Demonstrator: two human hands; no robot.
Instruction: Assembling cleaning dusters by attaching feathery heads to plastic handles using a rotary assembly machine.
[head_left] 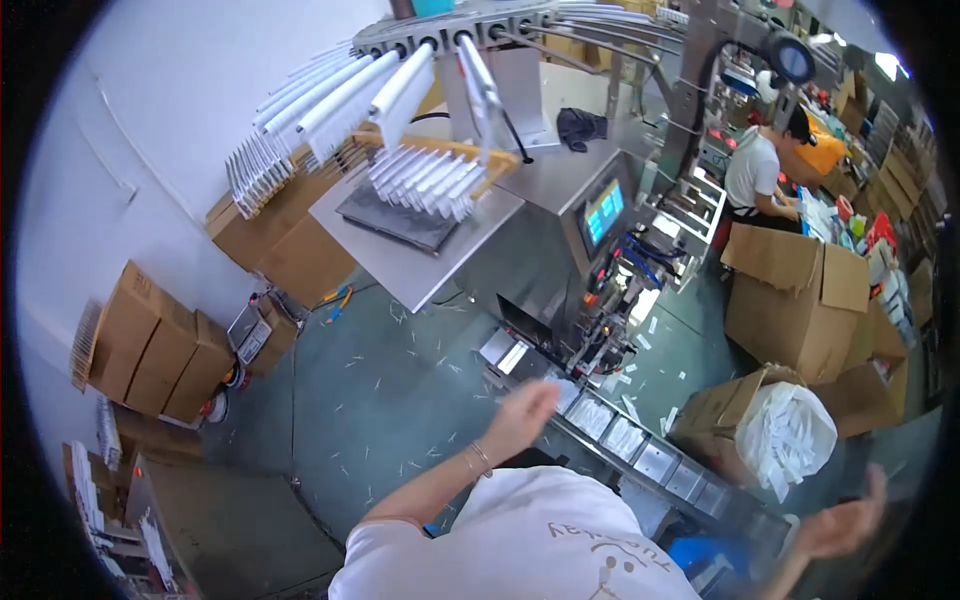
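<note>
Landmark: the grey packing machine [560, 215] in the middle. Far left of it, stacked cardboard boxes [155, 350] against the white wall [150, 110]. Upper left of the machine, a fan of white rods [330, 100] over a metal table [420, 255], white pieces [425, 180] racked on it. Teal floor [380, 400] below the table, littered with white scraps. Left hand [525, 408] raised, fingers together and blurred, holding nothing, just over the near end of the conveyor [640, 455] of small trays that runs down-right from the machine; whether it touches a tray, cannot tell. Blue screen [603, 212] on the machine front. Right of the conveyor, an open box with a white bag [790, 430]. Right hand [845, 525] at lower right, open, fingers spread, empty, well apart from the conveyor. Another person [760, 170] stands behind the machine, upper right, at big boxes [795, 300].
</note>
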